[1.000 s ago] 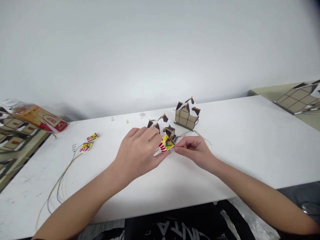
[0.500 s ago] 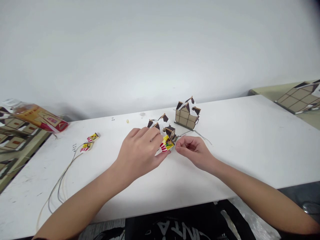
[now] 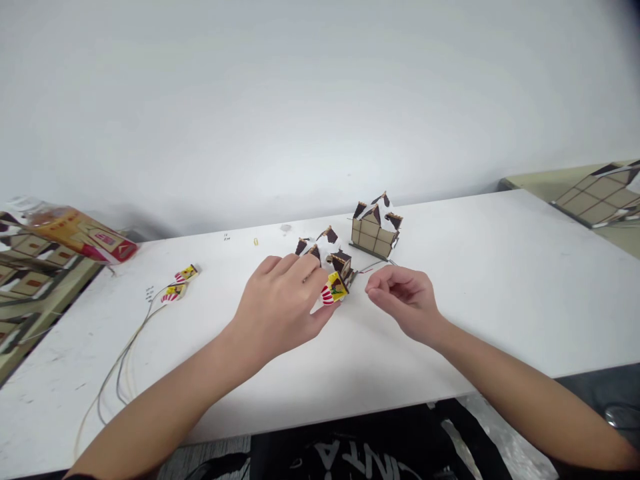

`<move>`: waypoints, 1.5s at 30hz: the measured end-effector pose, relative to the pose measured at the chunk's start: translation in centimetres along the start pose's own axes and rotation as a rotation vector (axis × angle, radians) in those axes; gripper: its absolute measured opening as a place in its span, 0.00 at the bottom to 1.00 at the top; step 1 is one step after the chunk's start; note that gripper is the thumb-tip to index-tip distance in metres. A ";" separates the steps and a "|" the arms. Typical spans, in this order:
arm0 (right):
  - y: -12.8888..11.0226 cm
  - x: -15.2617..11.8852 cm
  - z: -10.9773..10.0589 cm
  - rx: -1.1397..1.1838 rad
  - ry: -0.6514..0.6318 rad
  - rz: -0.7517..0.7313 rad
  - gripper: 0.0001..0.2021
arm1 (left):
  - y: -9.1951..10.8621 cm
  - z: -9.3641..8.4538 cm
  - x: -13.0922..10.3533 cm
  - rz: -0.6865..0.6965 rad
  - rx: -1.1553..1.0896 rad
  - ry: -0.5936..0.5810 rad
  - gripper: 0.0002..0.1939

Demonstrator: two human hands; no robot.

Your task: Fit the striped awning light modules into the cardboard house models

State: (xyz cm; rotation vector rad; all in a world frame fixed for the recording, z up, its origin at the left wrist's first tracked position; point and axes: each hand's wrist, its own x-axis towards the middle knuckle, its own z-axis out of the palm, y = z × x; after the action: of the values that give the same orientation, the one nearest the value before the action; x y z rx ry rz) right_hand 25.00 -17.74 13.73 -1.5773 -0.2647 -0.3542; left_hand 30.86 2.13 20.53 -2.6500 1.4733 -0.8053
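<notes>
My left hand (image 3: 283, 300) is closed around a small yellow piece with a red-and-white striped awning (image 3: 333, 288), thumb below it. That piece sits against the front of a miniature house (image 3: 327, 250) with a dark, snow-topped roof, which the fingers partly cover. To the right, my right hand (image 3: 403, 297) has its fingers curled in a pinch, apart from the piece. Whether anything is between those fingertips cannot be made out. Behind the hands stands a second miniature house (image 3: 374, 230) with beige walls, thin wires (image 3: 380, 263) near its base.
Two more yellow striped pieces (image 3: 175, 291) with long wires (image 3: 117, 363) lie at left on the white table (image 3: 500, 280). A drink bottle (image 3: 85, 233) leans over house pieces on the left shelf (image 3: 75, 293). Another miniature house (image 3: 597, 197) is at far right.
My right hand has moved a little to the right, away from the yellow piece. My left hand has stayed nearly still with its hold.
</notes>
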 end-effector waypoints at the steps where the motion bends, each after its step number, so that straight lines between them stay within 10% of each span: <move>1: 0.0 0.0 0.0 -0.118 0.009 -0.086 0.04 | 0.0 0.0 0.0 0.003 0.002 -0.002 0.10; 7: 0.2 0.1 0.3 -0.660 -0.015 -0.544 0.04 | 0.1 0.1 -0.1 0.033 -0.008 -0.027 0.07; 26: 1.1 -0.3 1.0 -0.992 -0.123 -0.687 0.03 | 0.6 1.0 -0.2 0.167 -0.022 -0.069 0.09; 45: 1.3 -0.5 1.2 -0.871 -0.136 -0.488 0.04 | 0.6 0.1 0.0 0.122 -0.077 -0.076 0.11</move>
State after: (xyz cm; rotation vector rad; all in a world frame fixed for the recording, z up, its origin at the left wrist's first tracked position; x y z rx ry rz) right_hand 25.08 -16.57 12.34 -2.3942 -0.6670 -0.8165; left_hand 30.46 1.82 20.27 -2.5809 1.6591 -0.6455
